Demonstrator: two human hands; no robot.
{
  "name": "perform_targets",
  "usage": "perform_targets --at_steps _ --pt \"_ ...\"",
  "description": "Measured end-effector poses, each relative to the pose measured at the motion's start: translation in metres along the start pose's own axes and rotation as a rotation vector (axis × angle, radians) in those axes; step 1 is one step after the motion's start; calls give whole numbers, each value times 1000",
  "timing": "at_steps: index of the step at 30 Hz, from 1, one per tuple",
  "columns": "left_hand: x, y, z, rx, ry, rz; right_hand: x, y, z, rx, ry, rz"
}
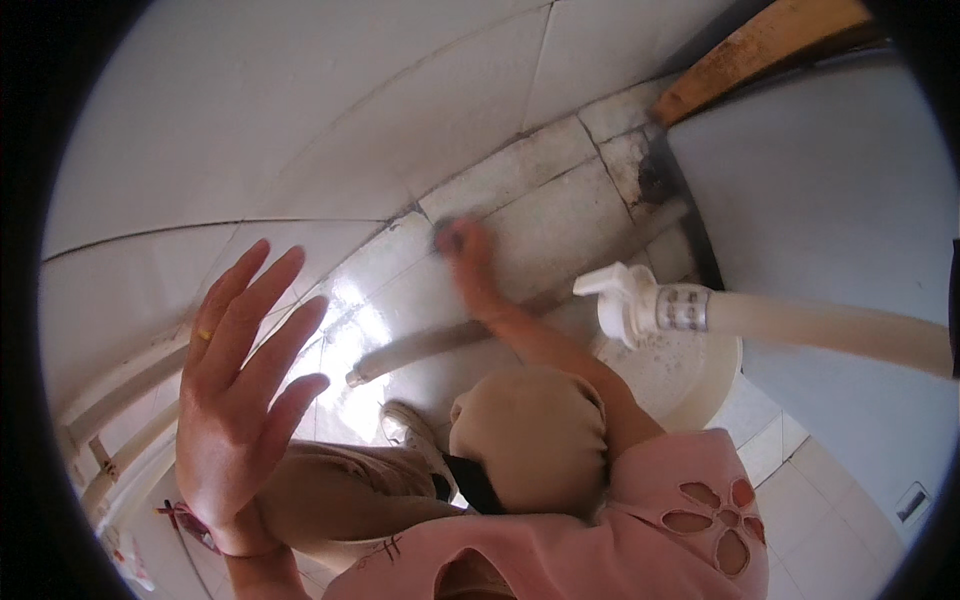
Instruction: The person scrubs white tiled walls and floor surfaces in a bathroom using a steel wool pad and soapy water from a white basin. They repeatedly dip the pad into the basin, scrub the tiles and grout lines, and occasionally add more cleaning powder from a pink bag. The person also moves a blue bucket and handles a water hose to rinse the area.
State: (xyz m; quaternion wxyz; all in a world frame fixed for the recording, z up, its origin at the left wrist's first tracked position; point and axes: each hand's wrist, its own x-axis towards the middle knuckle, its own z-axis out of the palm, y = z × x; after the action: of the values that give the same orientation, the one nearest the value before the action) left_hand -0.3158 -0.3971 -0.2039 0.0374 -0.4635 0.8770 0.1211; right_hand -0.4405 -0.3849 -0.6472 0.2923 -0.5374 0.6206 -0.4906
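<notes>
My left hand [236,375] is raised at the left with its fingers apart, holding nothing, a ring on one finger. My right hand [472,259] reaches down to the wet tiled floor [555,225] near the foot of the wall. Its fingers are closed on a small dark thing, blurred, whose kind I cannot tell. Beneath my right forearm a pale hose [420,349] lies across the floor. A second hose [825,322] with a white plastic fitting [626,300] and a clamp juts in from the right, over a round tub [720,390] holding bubbly water.
A tiled wall [262,112] runs along the upper left. A large grey appliance or cabinet [825,195] stands at the right, with a wooden board [750,60] behind it. Pipes [127,390] run low at the left. A dark, broken patch [656,176] marks the floor beside the grey panel.
</notes>
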Motion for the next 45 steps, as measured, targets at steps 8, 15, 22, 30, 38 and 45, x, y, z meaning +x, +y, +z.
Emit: perform_targets --at_steps 8,15,22,30,38,45 --pt "-20 -12 -7 -22 -61 42 183 104 -165 118 683 144" --pt "-18 -3 -7 -2 -165 35 -18 -63 46 -122 -264 -853" --pt "-46 -23 -10 7 -120 -49 148 36 -90 -166 523 -79" --pt "-43 -13 -6 -25 -139 28 44 -34 17 -11 -9 -174" --pt "-49 -13 -11 -33 -161 46 124 -205 -39 407 432 -600" --pt "-43 -13 -5 -1 -202 90 85 -65 5 131 -95 -646"
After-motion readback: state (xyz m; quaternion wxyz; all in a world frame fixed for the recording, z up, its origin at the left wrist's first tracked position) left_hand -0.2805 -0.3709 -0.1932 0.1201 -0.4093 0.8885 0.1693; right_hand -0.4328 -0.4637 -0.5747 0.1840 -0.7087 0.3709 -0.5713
